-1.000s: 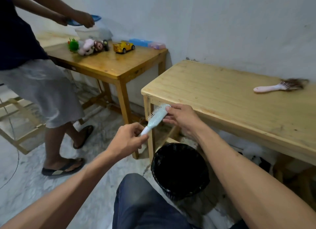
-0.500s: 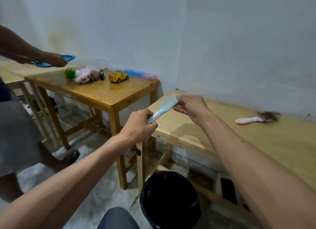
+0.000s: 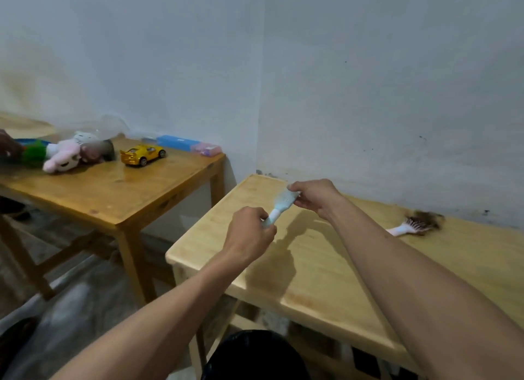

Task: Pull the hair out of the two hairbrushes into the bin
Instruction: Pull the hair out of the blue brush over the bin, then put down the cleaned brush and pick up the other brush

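A light blue hairbrush (image 3: pixel 282 204) is held tilted above the pale wooden table, head up and away. A pink hairbrush (image 3: pixel 409 227) lies flat near the wall, brown hair (image 3: pixel 428 219) matted in its bristles. The black-lined bin (image 3: pixel 255 357) stands on the floor below the table's near edge.

You face a pale wall corner (image 3: pixel 261 96); a light wooden bench (image 3: pixel 326 280) stands beside a darker wooden table (image 3: pixel 113 192) on a grey floor (image 3: pixel 71 308).

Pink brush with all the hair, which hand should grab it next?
Probably the right hand. The pink brush lies on the table on that side, while the left hand grips the blue brush handle.
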Demonstrator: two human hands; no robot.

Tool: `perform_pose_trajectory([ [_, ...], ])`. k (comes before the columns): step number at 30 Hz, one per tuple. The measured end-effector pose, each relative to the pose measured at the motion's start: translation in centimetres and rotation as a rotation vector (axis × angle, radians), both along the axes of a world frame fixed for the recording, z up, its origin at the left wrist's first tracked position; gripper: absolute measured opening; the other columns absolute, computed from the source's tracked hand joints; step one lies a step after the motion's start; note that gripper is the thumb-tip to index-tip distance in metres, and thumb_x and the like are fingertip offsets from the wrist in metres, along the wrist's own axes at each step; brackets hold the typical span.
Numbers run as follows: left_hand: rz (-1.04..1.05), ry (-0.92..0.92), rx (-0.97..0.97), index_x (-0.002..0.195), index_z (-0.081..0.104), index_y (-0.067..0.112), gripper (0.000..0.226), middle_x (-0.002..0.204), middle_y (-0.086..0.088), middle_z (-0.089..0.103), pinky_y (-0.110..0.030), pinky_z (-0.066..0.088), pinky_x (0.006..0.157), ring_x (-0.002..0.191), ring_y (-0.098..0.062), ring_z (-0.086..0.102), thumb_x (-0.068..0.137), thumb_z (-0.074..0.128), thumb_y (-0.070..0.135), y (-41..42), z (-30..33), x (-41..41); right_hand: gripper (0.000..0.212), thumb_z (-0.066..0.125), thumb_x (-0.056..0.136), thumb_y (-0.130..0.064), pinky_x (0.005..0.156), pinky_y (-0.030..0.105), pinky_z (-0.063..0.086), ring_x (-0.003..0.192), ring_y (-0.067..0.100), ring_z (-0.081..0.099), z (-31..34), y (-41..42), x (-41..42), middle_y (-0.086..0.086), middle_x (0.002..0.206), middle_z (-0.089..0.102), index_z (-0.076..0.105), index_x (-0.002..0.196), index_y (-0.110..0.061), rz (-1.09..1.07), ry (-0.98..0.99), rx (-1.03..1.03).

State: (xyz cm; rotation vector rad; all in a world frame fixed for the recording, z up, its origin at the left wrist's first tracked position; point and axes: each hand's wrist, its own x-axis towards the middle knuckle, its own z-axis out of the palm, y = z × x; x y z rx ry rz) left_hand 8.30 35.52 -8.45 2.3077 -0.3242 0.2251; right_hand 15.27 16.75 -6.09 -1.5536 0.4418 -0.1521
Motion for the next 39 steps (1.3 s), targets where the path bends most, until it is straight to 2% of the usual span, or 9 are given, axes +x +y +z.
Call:
perform_pose_trajectory([
  [4,0.028,0.006,0.088,0.097,0.077,0.011,0.021,0.08,-0.004,0.068,-0.028,0.034,0.049,0.068,-0.022,0.059,0.085,0.068,0.025,-2.8,-1.3,3.3,0.03,0.083,0.074,-0.002,0.078,0.038,0.064,0.084,0.028,0.076,-1.4,-2.2,3.6,0.02,0.103,0.074,0.069,0.1,0.006,-0.027,0.055,-0.044],
  [9,0.0,0.021,0.122,0.107,0.075,0.005,0.027,0.098,-0.01,0.069,-0.039,0.053,0.068,0.084,-0.026,0.064,0.089,0.066,0.023,-5.6,-3.0,7.0,0.032,0.085,0.074,-0.006,0.075,0.039,0.064,0.082,0.03,0.076,-2.8,-3.8,7.2,0.023,0.095,0.074,0.069,0.098,0.008,-0.082,0.118,-0.144],
  [11,-0.012,0.027,0.119,0.109,0.074,0.005,0.028,0.1,-0.011,0.069,-0.042,0.056,0.075,0.087,-0.027,0.064,0.09,0.065,0.023,-6.4,-3.5,8.1,0.029,0.082,0.077,-0.01,0.065,0.035,0.063,0.074,0.027,0.074,-3.0,-4.0,8.1,0.021,0.096,0.074,0.068,0.098,0.005,-0.095,0.149,-0.218],
  [15,-0.026,0.026,0.105,0.11,0.073,0.006,0.028,0.102,-0.011,0.068,-0.044,0.057,0.079,0.089,-0.026,0.063,0.091,0.066,0.025,-7.8,-4.2,9.9,0.027,0.077,0.082,-0.014,0.039,0.018,0.043,0.065,0.02,0.064,-3.1,-4.5,9.7,0.016,0.097,0.07,0.067,0.101,0.002,-0.115,0.17,-0.341],
  [23,-0.059,0.016,0.173,0.117,0.069,0.006,0.033,0.114,-0.011,0.062,-0.043,0.053,0.087,0.101,-0.027,0.057,0.094,0.065,0.029,-9.3,-4.7,11.7,0.028,0.078,0.078,-0.019,0.049,0.026,0.042,0.081,0.024,0.067,-4.1,-6.1,11.5,0.013,0.096,0.07,0.068,0.096,0.0,-0.111,0.173,-0.479],
  [28,-0.072,0.0,0.228,0.119,0.066,0.005,0.035,0.117,-0.013,0.06,-0.039,0.05,0.087,0.105,-0.029,0.056,0.094,0.065,0.03,-9.4,-4.7,11.9,0.025,0.075,0.077,-0.018,0.048,0.024,0.048,0.066,0.021,0.069,-4.6,-6.5,11.9,0.014,0.09,0.074,0.071,0.092,0.002,-0.107,0.181,-0.455],
  [32,-0.066,0.023,0.242,0.117,0.063,0.005,0.036,0.118,-0.014,0.06,-0.037,0.048,0.085,0.104,-0.029,0.056,0.093,0.066,0.032,-9.5,-4.4,11.7,0.028,0.077,0.074,-0.021,0.067,0.035,0.059,0.078,0.026,0.074,-4.6,-6.5,11.7,0.014,0.091,0.075,0.071,0.091,0.002,-0.108,0.172,-0.448],
  [36,-0.055,0.011,0.258,0.132,0.054,0.006,0.055,0.128,-0.015,0.056,-0.041,0.049,0.094,0.114,-0.03,0.053,0.091,0.067,0.041,-9.5,-3.7,10.8,0.024,0.077,0.08,-0.023,0.06,0.032,0.058,0.067,0.022,0.07,-3.1,-7.2,10.0,0.012,0.085,0.073,0.069,0.087,-0.001,-0.096,0.148,-0.466],
  [39,-0.033,-0.074,0.31,0.132,0.053,0.008,0.055,0.131,-0.014,0.056,-0.041,0.043,0.098,0.119,-0.031,0.049,0.092,0.062,0.044,-10.3,-2.8,10.0,0.026,0.077,0.08,-0.021,0.084,0.041,0.062,0.077,0.021,0.075,-1.1,-9.4,7.8,0.007,0.092,0.075,0.075,0.096,-0.001,-0.071,0.116,-0.532],
])
